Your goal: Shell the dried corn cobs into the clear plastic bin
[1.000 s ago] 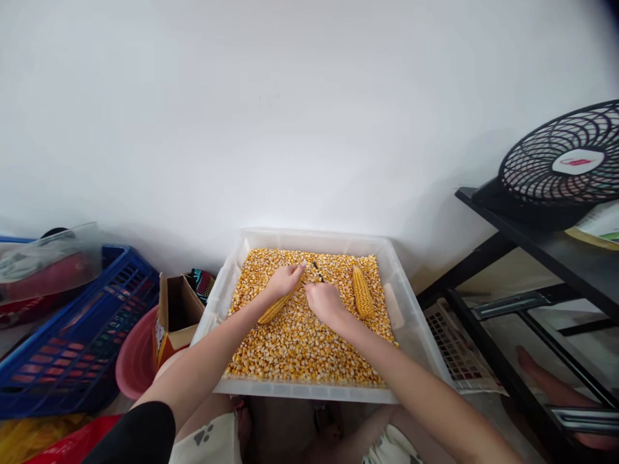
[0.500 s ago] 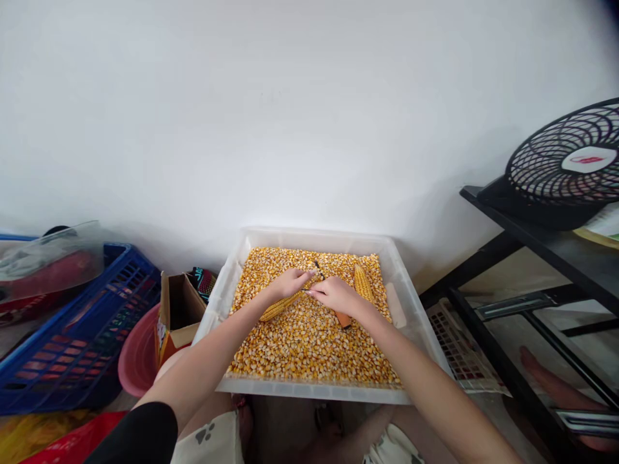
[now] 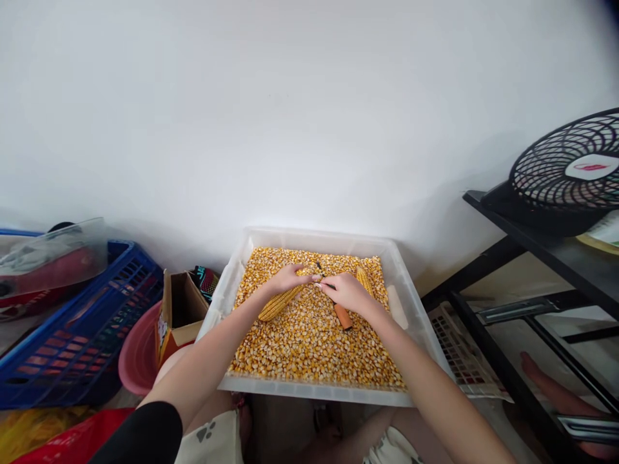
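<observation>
A clear plastic tray [image 3: 406, 303] is filled with loose yellow corn kernels [image 3: 309, 341]. My left hand [image 3: 289, 278] grips a corn cob [image 3: 276, 305] that slants down to the left over the kernels. My right hand [image 3: 349, 291] holds a tool with an orange handle [image 3: 343, 316], its tip against the cob's upper end where the two hands meet. A second corn cob [image 3: 363, 280] lies on the kernels just behind my right hand, partly hidden by it. A small dark piece [image 3: 318, 265] lies on the kernels beyond the hands.
Left of the tray stand an open cardboard box [image 3: 177, 308], a pink basin [image 3: 136, 354] and a blue crate [image 3: 72, 322]. A black shelf frame [image 3: 532, 258] with a black fan [image 3: 570, 171] is on the right. A white wall is behind.
My right hand has turned and shifted right, so the orange handle now shows below it. It now covers part of the second cob. My left hand keeps the first cob, slightly raised.
</observation>
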The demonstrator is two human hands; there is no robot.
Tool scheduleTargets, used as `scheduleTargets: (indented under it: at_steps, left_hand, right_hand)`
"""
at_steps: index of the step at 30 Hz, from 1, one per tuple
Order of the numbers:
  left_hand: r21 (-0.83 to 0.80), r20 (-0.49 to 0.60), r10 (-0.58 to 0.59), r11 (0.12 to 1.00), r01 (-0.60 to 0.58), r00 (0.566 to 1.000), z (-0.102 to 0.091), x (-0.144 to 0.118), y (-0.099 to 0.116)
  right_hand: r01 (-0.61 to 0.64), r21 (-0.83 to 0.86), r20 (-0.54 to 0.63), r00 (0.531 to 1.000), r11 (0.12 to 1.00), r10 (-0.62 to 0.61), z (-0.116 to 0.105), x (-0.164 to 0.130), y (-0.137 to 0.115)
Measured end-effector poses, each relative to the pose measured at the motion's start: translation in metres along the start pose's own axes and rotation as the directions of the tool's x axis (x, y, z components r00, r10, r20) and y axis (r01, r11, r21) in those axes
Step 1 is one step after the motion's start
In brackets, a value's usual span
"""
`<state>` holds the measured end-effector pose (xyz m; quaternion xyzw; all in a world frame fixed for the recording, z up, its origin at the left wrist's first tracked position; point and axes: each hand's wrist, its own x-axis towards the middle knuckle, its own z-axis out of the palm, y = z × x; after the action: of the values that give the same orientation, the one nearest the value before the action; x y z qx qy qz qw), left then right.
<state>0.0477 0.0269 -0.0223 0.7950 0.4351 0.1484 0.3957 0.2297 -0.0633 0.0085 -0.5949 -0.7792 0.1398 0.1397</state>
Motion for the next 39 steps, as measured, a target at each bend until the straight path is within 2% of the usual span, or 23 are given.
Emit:
scheduleTargets:
  at_steps: [4, 10, 14, 21, 24, 27, 31, 39]
  left_hand:
    - [0.032, -0.077, -0.084, 0.996, 0.087, 0.993, 0.002, 0.003, -0.009]
    - [0.04, -0.121, -0.027, 0.999, 0.032, 0.992, 0.009, 0.004, -0.022]
    - [-0.018, -0.118, -0.008, 1.0, 0.006, 0.993, 0.007, 0.003, -0.026]
    - [-0.071, -0.121, -0.042, 0.997, 0.034, 0.992, -0.006, 0.004, -0.025]
    - [-0.1, -0.148, 0.005, 0.995, -0.02, 0.989, -0.006, 0.003, -0.02]
    - [-0.101, -0.23, 0.047, 0.992, -0.071, 0.972, 0.001, 0.001, -0.012]
    - [-0.02, -0.313, 0.097, 0.994, -0.108, 0.945, 0.013, -0.002, -0.003]
    - [0.155, -0.247, 0.209, 0.972, -0.175, 0.946, 0.011, -0.009, 0.001]
  right_hand:
    - [-0.029, 0.012, 0.004, 1.0, 0.999, 0.029, 0.001, 0.002, 0.006]
    - [-0.067, -0.002, 0.019, 0.998, 0.998, 0.067, 0.005, 0.004, 0.015]
    - [-0.061, -0.01, 0.02, 0.998, 0.998, 0.061, 0.007, 0.006, 0.017]
    - [-0.065, -0.036, 0.042, 0.997, 0.997, 0.067, 0.013, 0.008, 0.02]
    - [-0.093, -0.045, 0.039, 0.995, 0.995, 0.095, 0.015, 0.009, 0.021]
    - [-0.132, -0.036, 0.001, 0.991, 0.991, 0.132, 0.016, 0.009, 0.021]
    - [-0.143, 0.045, -0.055, 0.988, 0.989, 0.146, 0.016, 0.01, 0.019]
    - [-0.131, 0.286, -0.127, 0.977, 0.949, 0.173, 0.023, 0.016, 0.018]
